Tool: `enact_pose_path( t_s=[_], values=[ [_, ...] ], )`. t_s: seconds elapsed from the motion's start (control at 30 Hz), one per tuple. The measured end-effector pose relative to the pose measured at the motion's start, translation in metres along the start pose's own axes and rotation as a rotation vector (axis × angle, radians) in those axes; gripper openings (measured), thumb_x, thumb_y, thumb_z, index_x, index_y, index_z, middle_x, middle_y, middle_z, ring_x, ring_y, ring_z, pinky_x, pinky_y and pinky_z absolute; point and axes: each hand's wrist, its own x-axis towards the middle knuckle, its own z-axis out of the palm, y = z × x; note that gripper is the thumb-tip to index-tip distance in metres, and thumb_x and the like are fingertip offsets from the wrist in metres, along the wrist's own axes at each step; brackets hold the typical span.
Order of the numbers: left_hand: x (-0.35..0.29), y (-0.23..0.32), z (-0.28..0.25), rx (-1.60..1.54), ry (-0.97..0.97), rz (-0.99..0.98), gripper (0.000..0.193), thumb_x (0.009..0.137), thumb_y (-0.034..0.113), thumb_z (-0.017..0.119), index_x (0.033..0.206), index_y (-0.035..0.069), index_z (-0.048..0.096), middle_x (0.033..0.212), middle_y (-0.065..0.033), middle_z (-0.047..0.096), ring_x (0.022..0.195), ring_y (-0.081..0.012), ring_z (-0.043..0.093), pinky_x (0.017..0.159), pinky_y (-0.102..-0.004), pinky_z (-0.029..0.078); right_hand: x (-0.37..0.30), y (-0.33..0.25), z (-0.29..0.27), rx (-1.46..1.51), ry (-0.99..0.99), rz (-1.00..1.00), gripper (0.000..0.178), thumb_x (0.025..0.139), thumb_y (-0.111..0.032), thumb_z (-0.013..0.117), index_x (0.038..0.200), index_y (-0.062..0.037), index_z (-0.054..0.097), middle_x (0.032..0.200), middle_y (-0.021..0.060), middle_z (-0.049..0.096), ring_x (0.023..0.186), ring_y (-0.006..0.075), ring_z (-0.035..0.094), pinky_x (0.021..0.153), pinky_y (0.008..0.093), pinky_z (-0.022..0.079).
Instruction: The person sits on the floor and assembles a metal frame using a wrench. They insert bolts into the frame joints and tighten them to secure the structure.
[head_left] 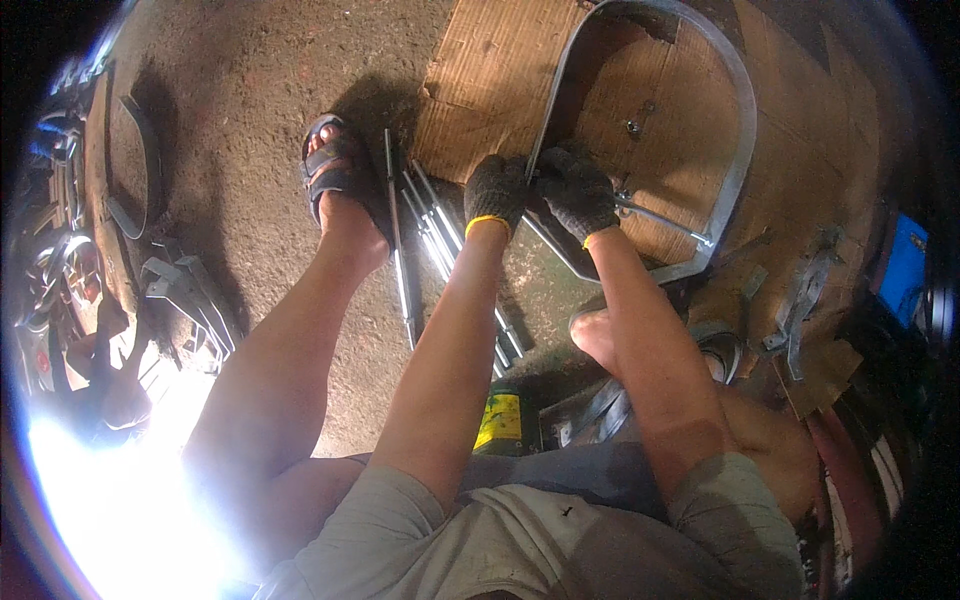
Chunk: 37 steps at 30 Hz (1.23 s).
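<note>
A bent grey metal strap frame [742, 120], shaped like a tall arch, lies on brown cardboard [490, 70] on the floor. My left hand [496, 190] in a dark knit glove with a yellow cuff is closed on the frame's near left side. My right hand [577, 190], gloved the same way, grips the frame beside it, by a thin metal rod [665, 217] that crosses the frame's lower end. A small bolt [633, 127] rests on the cardboard inside the arch.
Several long metal rods [425, 225] lie on the concrete floor beside my sandalled left foot [335, 170]. Bent metal straps [185, 290] pile up at left near a bright glare. A yellow-labelled can [503, 420] stands between my legs. Metal brackets [805, 300] lie at right.
</note>
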Motion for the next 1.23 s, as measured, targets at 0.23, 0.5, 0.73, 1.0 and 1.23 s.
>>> enact_pose_path(
  t_s=[0.23,0.5,0.73,1.0,1.23],
  values=[
    [-0.002,0.014,-0.013,0.04,-0.06,0.073,0.036,0.097,0.033,0.051,0.097,0.007,0.076,0.095,-0.019,0.074,0.089,-0.0384,0.071,0.081,-0.0481,0.054,-0.004,0.011,0.009,0.014,0.058,0.006,0.024,0.084,-0.025,0.072,0.104,-0.011,0.075,0.112,0.0148,0.068,0.111,0.0364,0.063,0.095,0.045,0.051],
    [0.01,0.003,-0.042,0.125,-0.232,-0.058,0.043,0.091,0.045,0.059,0.101,0.006,0.075,0.105,-0.0243,0.073,0.109,-0.0435,0.067,0.094,-0.0504,0.052,0.0,0.005,-0.003,0.143,-0.02,0.087,0.027,0.083,-0.025,0.076,0.106,-0.012,0.074,0.111,0.0158,0.068,0.11,0.0382,0.064,0.094,0.0463,0.052],
    [0.014,0.021,-0.036,0.182,-0.205,-0.181,0.044,0.087,0.048,0.065,0.116,0.016,0.076,0.112,-0.0233,0.072,0.114,-0.0418,0.067,0.095,-0.0507,0.054,-0.005,0.009,0.007,-0.012,0.067,0.002,0.027,0.084,-0.025,0.073,0.109,-0.0165,0.073,0.112,0.016,0.069,0.108,0.0393,0.065,0.093,0.0489,0.054],
    [0.008,0.033,-0.038,0.392,-0.297,0.125,0.029,0.091,0.033,0.063,0.101,0.01,0.076,0.101,-0.0241,0.074,0.101,-0.0425,0.071,0.089,-0.0514,0.055,-0.01,0.004,0.009,-0.07,0.215,-0.097,0.019,0.08,-0.019,0.074,0.098,-0.013,0.076,0.104,0.0135,0.071,0.102,0.0366,0.067,0.091,0.0469,0.054],
    [0.01,0.014,-0.021,0.284,-0.241,0.021,0.053,0.067,0.038,0.085,0.114,0.015,0.076,0.114,-0.0247,0.07,0.113,-0.0414,0.068,0.098,-0.0493,0.054,-0.005,-0.008,-0.004,-0.079,0.017,0.009,0.03,0.084,-0.026,0.07,0.11,-0.011,0.076,0.11,0.017,0.072,0.109,0.0343,0.068,0.097,0.0501,0.052]
  ],
)
